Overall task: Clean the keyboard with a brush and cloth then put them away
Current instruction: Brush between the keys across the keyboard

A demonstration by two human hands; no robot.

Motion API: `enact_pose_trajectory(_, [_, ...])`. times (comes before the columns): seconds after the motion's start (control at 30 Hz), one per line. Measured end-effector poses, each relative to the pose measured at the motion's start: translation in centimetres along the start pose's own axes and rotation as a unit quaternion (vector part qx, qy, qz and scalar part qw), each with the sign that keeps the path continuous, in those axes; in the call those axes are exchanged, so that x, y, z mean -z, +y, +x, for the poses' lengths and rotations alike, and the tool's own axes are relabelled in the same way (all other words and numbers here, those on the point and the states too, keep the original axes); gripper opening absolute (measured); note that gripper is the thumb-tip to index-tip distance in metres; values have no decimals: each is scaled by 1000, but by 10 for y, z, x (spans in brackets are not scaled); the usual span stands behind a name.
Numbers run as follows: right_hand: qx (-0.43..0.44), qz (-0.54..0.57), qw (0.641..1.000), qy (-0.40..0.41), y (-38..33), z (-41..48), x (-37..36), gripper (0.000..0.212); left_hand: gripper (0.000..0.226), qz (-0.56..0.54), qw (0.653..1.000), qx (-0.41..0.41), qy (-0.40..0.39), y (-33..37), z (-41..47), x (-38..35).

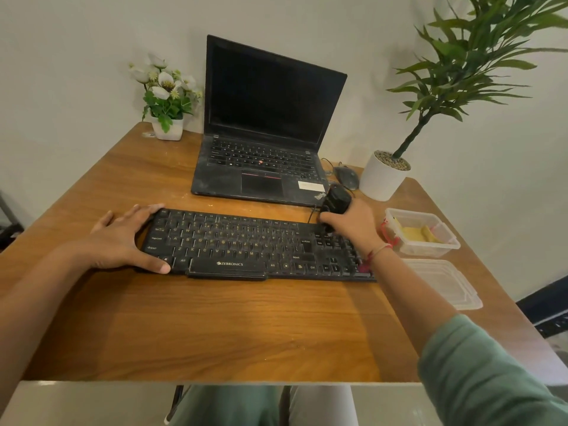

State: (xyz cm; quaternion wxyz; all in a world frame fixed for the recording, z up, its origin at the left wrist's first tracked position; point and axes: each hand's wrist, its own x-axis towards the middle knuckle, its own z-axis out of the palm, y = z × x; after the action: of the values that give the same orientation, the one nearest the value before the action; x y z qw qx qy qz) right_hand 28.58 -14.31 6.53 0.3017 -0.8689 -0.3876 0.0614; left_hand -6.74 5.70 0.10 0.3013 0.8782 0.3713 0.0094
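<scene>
A black dusty keyboard (pixel 246 245) lies across the middle of the wooden table (pixel 215 327). My left hand (pixel 123 241) grips the keyboard's left end, thumb on the front edge, fingers along the back corner. My right hand (pixel 350 224) holds a black brush (pixel 336 199) by its thick handle over the keyboard's upper right corner; the bristle end points down at the keys and is mostly hidden by my fingers. A yellow cloth (pixel 418 233) lies folded inside a clear plastic box (pixel 442 244) to the right of the keyboard.
An open black laptop (pixel 264 133) stands behind the keyboard. A mouse (pixel 347 176) and a white potted plant (pixel 384 176) sit at the back right, a small flower pot (pixel 167 129) at the back left. The box's clear lid (pixel 445 282) lies near the right edge.
</scene>
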Motion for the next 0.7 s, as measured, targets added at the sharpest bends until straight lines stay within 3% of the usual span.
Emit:
enact_pose_trajectory(0.13, [-13,86,991,-103,-10,4,0,30,148,8,1000,2,1,0,1,1])
enact_pose_trajectory(0.3, [-76,68,991,-87,28,24,38,46,144,-3,1000,1,0,-3,2,-1])
enact_pose_trajectory(0.4, [-29,35,994,-99,16,18,29,46,144,-1,1000,4,2,-3,2,0])
enact_pose_trajectory(0.53, [-8,135,975,-174,-18,7,-3,41,146,3,1000,8,-6,2,-1,1])
enact_pose_trajectory(0.7, [-20,64,988,-142,0,13,19,43,148,0,1000,11,-10,7,-4,2])
